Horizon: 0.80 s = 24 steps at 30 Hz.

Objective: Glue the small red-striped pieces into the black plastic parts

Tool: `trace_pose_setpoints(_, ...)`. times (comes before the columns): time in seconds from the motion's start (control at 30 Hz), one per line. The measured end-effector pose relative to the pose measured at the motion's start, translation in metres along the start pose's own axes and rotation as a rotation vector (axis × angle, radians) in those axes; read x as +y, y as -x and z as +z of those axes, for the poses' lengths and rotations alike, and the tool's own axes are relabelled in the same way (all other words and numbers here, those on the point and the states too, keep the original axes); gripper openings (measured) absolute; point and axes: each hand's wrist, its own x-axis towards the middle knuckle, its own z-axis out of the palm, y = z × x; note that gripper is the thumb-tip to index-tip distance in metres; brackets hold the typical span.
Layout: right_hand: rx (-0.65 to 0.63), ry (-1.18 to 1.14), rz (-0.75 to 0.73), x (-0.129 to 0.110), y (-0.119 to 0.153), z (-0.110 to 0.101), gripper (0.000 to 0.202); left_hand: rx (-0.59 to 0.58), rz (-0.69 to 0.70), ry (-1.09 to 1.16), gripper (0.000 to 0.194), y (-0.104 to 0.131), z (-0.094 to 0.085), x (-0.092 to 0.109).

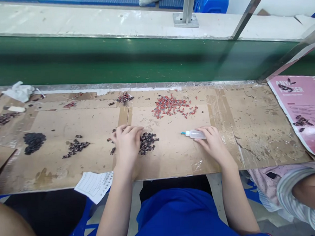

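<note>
My right hand (213,143) is closed around a small clear squeeze bottle (196,134) with a white collar and a thin blue tip. The bottle lies nearly level and points left, just above the cardboard. My left hand (127,142) is over the left edge of a heap of small dark brown parts (148,142), fingers bent down; its fingertips are partly hidden, so I cannot tell whether it holds a part. Beyond both hands lies a spread pile of small red parts with silvery bits (170,105).
Cardboard (97,170) covers the bench. Leftward are a black pile (34,142), more dark parts (76,147) and a paper slip (95,186) over the front edge. A green conveyor belt (117,60) runs behind. People sit on both sides; a striped sleeve (290,192) shows at right.
</note>
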Motion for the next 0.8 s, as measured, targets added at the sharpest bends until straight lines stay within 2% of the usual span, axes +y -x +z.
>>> trace_pose_setpoints(0.1, 0.026, -0.027, -0.003, 0.000, -0.001, 0.001, 0.027, -0.114, 0.099, 0.000, 0.022, -0.001, 0.012, 0.001)
trace_pose_setpoints(0.2, 0.050, -0.052, 0.008, 0.002, -0.001, 0.000, 0.028, -0.130, 0.128, -0.052, 0.027, -0.002, 0.019, 0.000)
trace_pose_setpoints(0.33, 0.032, -0.045, 0.003, 0.005, -0.001, 0.001, 0.034, -0.135, 0.141, -0.070, 0.031, -0.003, 0.016, 0.004)
trace_pose_setpoints(0.4, 0.031, -0.058, -0.009, 0.005, -0.001, 0.002, 0.037, -0.158, 0.144, 0.012, 0.030, -0.002, 0.012, 0.012)
trace_pose_setpoints(0.5, 0.071, -0.162, 0.013, 0.005, 0.000, 0.004, 0.036, -0.227, 0.172, 0.265, 0.024, 0.009, 0.011, 0.029)
trace_pose_setpoints(0.6, 0.209, -0.403, 0.180, 0.002, 0.003, 0.009, 0.039, -0.305, 0.183, 0.435, 0.019, 0.028, 0.021, 0.047)
trace_pose_setpoints(0.7, 0.391, -0.719, 0.384, -0.005, 0.006, 0.013, 0.044, -0.321, 0.152, 0.372, 0.014, 0.046, 0.035, 0.059)
trace_pose_setpoints(0.8, 0.494, -0.982, 0.514, -0.015, 0.006, 0.018, 0.044, -0.274, 0.131, 0.289, 0.013, 0.056, 0.043, 0.062)
